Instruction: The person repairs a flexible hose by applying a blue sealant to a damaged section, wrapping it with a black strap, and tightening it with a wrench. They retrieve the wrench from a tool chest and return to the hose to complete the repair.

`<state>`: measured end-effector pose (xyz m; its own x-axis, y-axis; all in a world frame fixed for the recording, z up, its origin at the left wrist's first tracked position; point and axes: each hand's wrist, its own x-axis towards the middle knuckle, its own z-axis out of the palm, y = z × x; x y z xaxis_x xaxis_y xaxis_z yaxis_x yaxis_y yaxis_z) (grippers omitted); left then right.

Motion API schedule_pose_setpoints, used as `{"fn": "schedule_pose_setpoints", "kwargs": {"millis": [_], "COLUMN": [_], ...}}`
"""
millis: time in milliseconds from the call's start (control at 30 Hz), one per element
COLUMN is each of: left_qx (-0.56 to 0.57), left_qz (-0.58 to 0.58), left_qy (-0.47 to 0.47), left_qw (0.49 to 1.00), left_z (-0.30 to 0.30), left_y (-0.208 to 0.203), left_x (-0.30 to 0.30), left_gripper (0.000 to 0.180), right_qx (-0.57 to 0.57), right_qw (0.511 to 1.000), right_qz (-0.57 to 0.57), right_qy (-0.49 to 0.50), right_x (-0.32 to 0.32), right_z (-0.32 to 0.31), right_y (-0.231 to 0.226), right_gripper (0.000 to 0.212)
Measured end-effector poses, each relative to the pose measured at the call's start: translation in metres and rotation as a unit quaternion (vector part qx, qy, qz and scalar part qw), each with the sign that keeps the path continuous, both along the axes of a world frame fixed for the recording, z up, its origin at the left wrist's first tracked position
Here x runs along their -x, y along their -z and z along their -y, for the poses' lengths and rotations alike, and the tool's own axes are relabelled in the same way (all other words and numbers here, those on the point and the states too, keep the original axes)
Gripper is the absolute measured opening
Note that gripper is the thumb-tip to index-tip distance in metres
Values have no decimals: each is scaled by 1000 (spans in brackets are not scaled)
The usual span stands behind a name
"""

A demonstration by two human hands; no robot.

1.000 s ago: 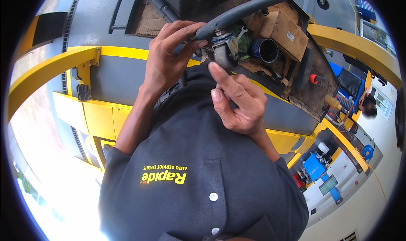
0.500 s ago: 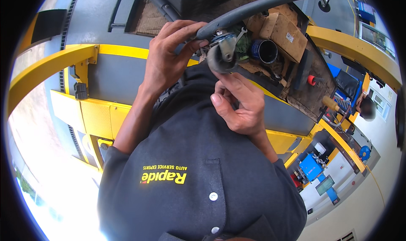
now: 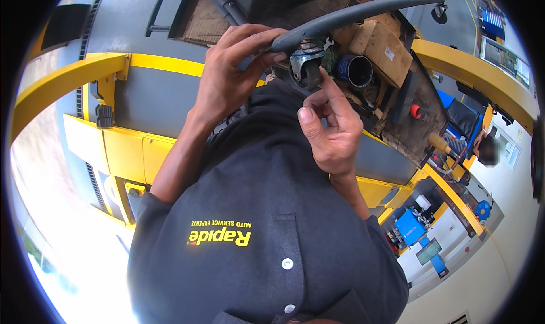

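A grey curved leg [image 3: 363, 11] crosses the top of the view, with a swivel caster [image 3: 304, 60] fixed under its near end. My left hand [image 3: 230, 77] is closed round that end, thumb below and fingers on top. Below the caster, my right hand [image 3: 335, 131] holds nothing; its raised index finger touches or nearly touches the wheel. The thumb stands apart and the other fingers are partly curled. Behind the caster shows the jaw of an open-end wrench [image 3: 327, 43]. A second caster [image 3: 439, 13] hangs from the leg's far right end.
Beyond my hands, a worn wooden surface [image 3: 423, 136] carries a cardboard box [image 3: 380, 48], an open dark blue can [image 3: 357, 71] and a red round part [image 3: 417, 111]. Yellow lift arms [image 3: 74, 80] flank me. A person [image 3: 487, 148] is at the far right.
The caster has swivelled, so its wheel now faces differently. My right hand has shifted slightly right, its index finger pointing up along the wheel. My left hand keeps its hold on the leg.
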<state>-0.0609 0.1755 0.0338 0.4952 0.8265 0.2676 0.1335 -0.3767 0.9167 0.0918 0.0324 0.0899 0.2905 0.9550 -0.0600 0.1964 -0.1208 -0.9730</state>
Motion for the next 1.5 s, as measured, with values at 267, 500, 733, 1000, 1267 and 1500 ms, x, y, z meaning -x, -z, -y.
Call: {"fn": "schedule_pose_setpoints", "kwargs": {"millis": [267,500,733,1000,1267,1500], "left_qx": [5,-4,4,11,9,12], "left_qz": [2,8,2,7,-6,-17], "left_qy": [-3,-3,5,9,8,4], "left_qw": [1000,1000,1000,1000,1000,1000], "left_z": [0,-1,-1,-1,-3,-1], "left_y": [1,3,1,4,0,0], "left_x": [1,0,-1,-1,0,2], "left_gripper": [36,35,35,35,35,35], "right_qx": [64,-4,-59,-137,-236,-52], "right_qw": [996,993,995,962,905,983], "right_qz": [-32,-43,72,233,324,3], "right_qy": [-55,-111,-44,47,142,178], "right_x": [-1,-4,0,4,-3,3], "right_z": [1,3,-5,-4,-27,-31], "right_y": [-7,-12,-22,-8,-5,3], "right_gripper": [54,54,60,52,30,18]}}
